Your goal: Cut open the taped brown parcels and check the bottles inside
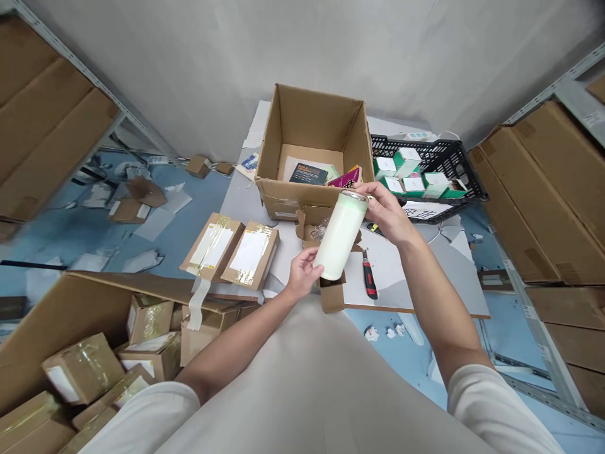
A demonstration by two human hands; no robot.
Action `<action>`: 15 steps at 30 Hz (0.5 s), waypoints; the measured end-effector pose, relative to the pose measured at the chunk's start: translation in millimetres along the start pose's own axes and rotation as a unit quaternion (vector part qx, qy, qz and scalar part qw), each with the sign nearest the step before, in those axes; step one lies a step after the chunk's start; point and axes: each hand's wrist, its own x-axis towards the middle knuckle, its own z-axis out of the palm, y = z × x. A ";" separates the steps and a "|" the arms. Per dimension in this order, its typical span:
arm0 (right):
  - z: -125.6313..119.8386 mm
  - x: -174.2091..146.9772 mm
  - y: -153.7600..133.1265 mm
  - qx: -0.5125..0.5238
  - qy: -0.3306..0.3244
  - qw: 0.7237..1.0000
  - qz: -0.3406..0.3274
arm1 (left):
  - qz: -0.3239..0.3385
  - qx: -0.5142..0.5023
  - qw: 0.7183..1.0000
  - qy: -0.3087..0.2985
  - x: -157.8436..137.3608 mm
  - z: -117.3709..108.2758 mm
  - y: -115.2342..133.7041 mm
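Observation:
A pale green-white tumbler (340,238) with a shiny metal rim is held tilted above the table, its top leaning right. My left hand (304,274) grips it at the bottom end. At the rim end, my right hand (388,213) is closed round the top. Beneath the tumbler stands an open small cardboard box (333,296), partly hidden, with clear plastic wrapping (320,231) showing inside. A red and black utility knife (369,276) lies on the table to the right of it.
A large open carton (283,189) with booklets stands behind. Right of it sits a black crate (460,157) of green-white boxes. Two taped parcels (212,246) lie left on the table (401,277). A big carton of parcels (85,366) is lower left; shelves flank both sides.

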 end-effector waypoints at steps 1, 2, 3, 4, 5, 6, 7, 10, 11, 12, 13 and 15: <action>0.2 2.0 3.7 0.035 -0.003 0.999 0.019 | -0.026 -0.040 0.999 -0.013 -2.4 1.8 1.6; 1.5 3.3 7.1 0.061 0.000 0.997 0.039 | -0.053 -0.072 0.996 -0.027 -4.8 3.7 2.8; 3.5 4.1 10.2 0.076 0.008 0.995 0.057 | -0.079 -0.096 0.992 -0.039 -7.0 5.7 3.5; 5.8 4.5 13.0 0.085 0.020 0.994 0.071 | -0.102 -0.111 0.987 -0.050 -8.8 7.7 4.0; 8.0 4.8 15.4 0.086 0.034 0.992 0.080 | -0.122 -0.118 0.984 -0.059 -10.3 9.5 4.3; 9.9 5.0 17.5 0.083 0.048 0.992 0.085 | -0.137 -0.120 0.981 -0.062 -11.4 11.3 4.3; 11.3 5.3 19.2 0.075 0.062 0.992 0.086 | -0.145 -0.118 0.980 -0.062 -12.3 12.9 4.3; 12.1 6.5 22.4 0.035 0.098 0.992 0.069 | -0.113 -0.080 0.989 -0.046 -13.9 17.9 3.5; 11.5 6.7 22.7 0.020 0.107 0.992 0.062 | -0.096 -0.058 0.993 -0.036 -14.3 19.5 3.0; 10.7 6.6 22.5 0.006 0.113 0.992 0.056 | -0.083 -0.036 0.996 -0.024 -14.7 21.0 2.5; 9.6 6.2 21.9 -0.006 0.116 0.992 0.051 | -0.077 -0.020 0.997 -0.011 -15.0 22.1 2.0; 6.7 4.2 19.9 -0.008 0.100 0.994 0.041 | -0.083 -0.017 0.996 0.005 -15.8 22.8 1.2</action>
